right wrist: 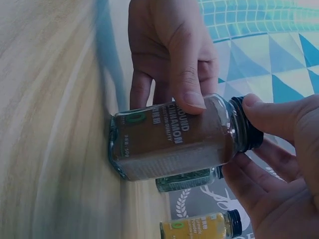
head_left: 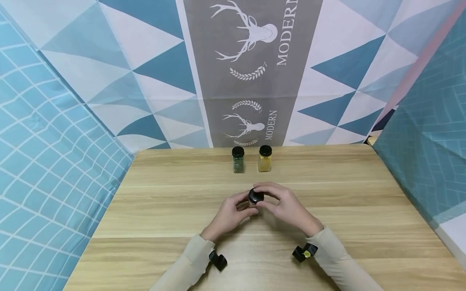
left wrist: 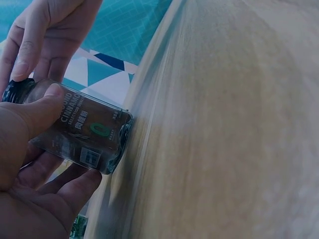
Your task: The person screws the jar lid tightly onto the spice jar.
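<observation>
A glass jar of ground cinnamon (right wrist: pixel 169 137) with brown powder inside stands upright near the middle of the table. My left hand (head_left: pixel 231 212) grips its body, thumb on the label side and fingers behind. At the top, my right hand (head_left: pixel 285 204) pinches the black lid (head_left: pixel 256 196) between thumb and fingers. The lid sits on the jar's neck in the right wrist view. The jar's base is at the tabletop or very close to it. In the left wrist view the label reads cinnamon, with a green mark and a barcode.
Behind the hands stand a jar of green herbs (head_left: pixel 238 161) and a jar of yellow powder (head_left: pixel 265 159), both with black lids, side by side near the back edge of the wooden table (head_left: pixel 174 226). Patterned cloth (head_left: pixel 153 72) hangs behind the table, with blue cloth at both sides.
</observation>
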Tool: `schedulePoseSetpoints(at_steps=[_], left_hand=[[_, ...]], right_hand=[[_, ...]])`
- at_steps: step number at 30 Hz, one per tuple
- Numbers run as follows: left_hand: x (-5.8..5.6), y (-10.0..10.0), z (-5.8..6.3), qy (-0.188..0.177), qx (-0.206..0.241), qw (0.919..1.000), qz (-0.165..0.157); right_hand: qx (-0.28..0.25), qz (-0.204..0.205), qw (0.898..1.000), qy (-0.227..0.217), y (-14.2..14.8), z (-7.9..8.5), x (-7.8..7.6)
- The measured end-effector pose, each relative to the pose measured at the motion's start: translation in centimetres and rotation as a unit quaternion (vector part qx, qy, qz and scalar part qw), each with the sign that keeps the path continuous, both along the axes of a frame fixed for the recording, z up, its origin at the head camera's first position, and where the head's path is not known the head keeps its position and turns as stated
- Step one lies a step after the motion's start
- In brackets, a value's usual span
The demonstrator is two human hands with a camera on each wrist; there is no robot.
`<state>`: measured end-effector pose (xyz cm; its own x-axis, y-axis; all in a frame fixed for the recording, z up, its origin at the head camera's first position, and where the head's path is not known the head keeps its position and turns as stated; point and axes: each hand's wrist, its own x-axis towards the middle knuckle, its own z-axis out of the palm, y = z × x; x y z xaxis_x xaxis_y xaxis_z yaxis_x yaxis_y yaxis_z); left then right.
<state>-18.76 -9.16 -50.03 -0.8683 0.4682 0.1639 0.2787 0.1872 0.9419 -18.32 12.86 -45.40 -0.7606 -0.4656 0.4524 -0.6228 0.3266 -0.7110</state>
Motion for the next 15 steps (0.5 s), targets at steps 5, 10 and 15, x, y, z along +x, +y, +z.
schedulePoseSetpoints(at_steps=[5,10,15], left_hand=[[0.00,0.04,-0.01,-0.006,-0.002,1.0000,0.002],[-0.02,0.06,0.03,-0.006,0.001,1.0000,0.003],[-0.01,0.11,0.05,-0.010,0.003,0.9999,0.001]], right_hand=[[-0.019,-0.001,1.000,-0.024,0.20,0.40,-0.01],[-0.030,0.004,0.999,-0.040,0.33,0.59,-0.08],[-0.035,0.007,0.998,-0.053,0.51,0.55,-0.13]])
